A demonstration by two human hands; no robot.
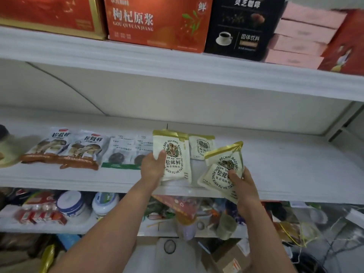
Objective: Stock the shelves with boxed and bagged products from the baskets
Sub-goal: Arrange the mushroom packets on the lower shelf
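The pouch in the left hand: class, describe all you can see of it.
The pouch is cream, glossy like plastic, with a gold top band, a mushroom picture and ringed lettering. It sits top-away on the white shelf, near its front. The left hand grips its lower left edge, thumb on its face.

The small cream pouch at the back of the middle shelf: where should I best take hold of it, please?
Probably a pinch grip on the near right corner of the small cream pouch, coming from the front. It lies flat on the middle shelf, gold seal toward the back, and the larger pouch in the left hand crowds its left side.
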